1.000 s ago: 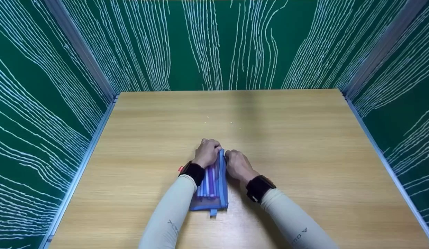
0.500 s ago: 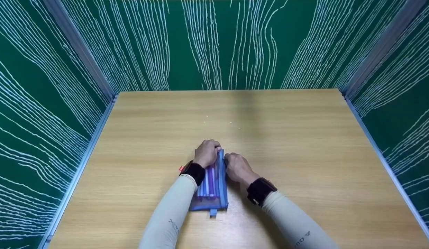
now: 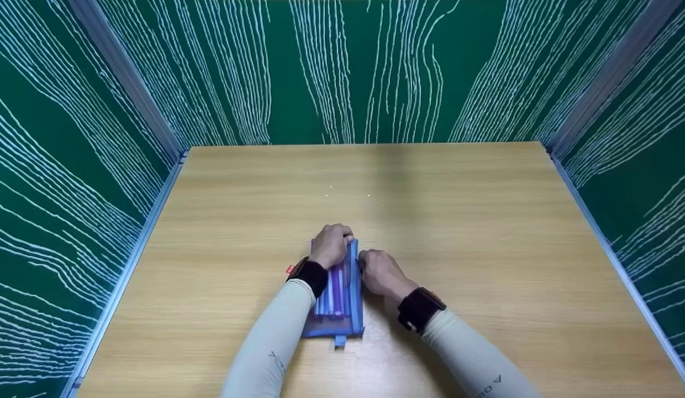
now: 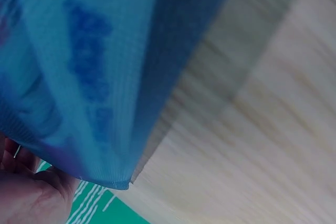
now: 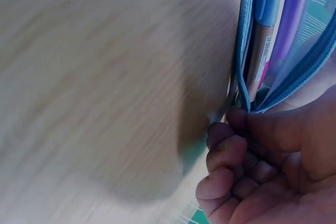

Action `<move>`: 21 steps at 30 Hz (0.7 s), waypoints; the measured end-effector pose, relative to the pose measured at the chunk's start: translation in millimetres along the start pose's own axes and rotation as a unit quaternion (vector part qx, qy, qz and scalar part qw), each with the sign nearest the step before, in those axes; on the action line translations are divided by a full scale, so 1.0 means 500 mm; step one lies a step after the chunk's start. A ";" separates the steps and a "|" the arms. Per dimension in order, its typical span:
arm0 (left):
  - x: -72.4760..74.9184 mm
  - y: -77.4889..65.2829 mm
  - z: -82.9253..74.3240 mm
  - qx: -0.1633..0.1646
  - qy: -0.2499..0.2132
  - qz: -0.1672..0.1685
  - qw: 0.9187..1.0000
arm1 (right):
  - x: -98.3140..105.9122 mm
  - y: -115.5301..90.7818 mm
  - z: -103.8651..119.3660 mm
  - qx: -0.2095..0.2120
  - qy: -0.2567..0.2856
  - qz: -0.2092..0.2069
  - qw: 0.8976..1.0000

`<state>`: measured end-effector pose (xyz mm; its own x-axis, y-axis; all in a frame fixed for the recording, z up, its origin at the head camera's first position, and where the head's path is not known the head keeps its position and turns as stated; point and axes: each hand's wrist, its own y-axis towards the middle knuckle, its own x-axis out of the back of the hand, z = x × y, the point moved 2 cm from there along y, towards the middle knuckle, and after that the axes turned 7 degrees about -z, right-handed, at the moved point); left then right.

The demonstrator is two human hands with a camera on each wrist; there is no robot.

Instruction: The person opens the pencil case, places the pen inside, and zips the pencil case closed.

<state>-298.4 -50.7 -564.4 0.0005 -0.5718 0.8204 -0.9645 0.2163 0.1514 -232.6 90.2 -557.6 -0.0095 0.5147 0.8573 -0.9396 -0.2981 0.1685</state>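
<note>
A blue mesh pencil case [image 3: 356, 309] lies lengthwise on the table, with several blue and purple pens [image 3: 335, 293] showing through it. At its far end my left hand [image 3: 330, 245] grips the case, fingers curled over the edge. My right hand [image 3: 382, 272] is at the case's right side. In the right wrist view, its thumb and curled index finger pinch at the zipper [image 5: 299, 81], the slider itself hidden by the fingers. From that pinch the two zipper tapes spread apart in a V, with pens [image 5: 265, 45] visible in the gap.
The wooden table [image 3: 486, 221] has a few tiny white specks [image 3: 368, 195] beyond the hands. Green walls [image 3: 309, 72] with wavy white lines enclose the back and both sides, with metal rails [image 3: 607, 237] along the sides.
My right hand has slid a short way toward the body along the pencil case's right edge, still pinching. The left hand and the case have stayed nearly in place.
</note>
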 end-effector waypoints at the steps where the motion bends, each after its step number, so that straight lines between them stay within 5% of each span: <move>1: 0.000 0.000 0.000 0.000 0.000 0.000 1.000 | 0.000 0.000 0.000 -0.002 0.002 0.004 1.000; 15: 0.001 0.006 -0.004 0.005 0.006 0.007 1.000 | 0.002 -0.004 0.001 -0.040 0.003 0.069 0.997; 21: 0.002 0.004 -0.005 0.012 0.006 0.015 1.000 | 0.002 -0.010 0.004 -0.024 0.017 0.071 0.997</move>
<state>-299.9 -48.7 -561.9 -0.0245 -0.5555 0.8311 -0.9703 0.2133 0.1140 -227.1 90.5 -556.5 -0.1543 0.4965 0.8542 -0.9430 -0.3320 0.0226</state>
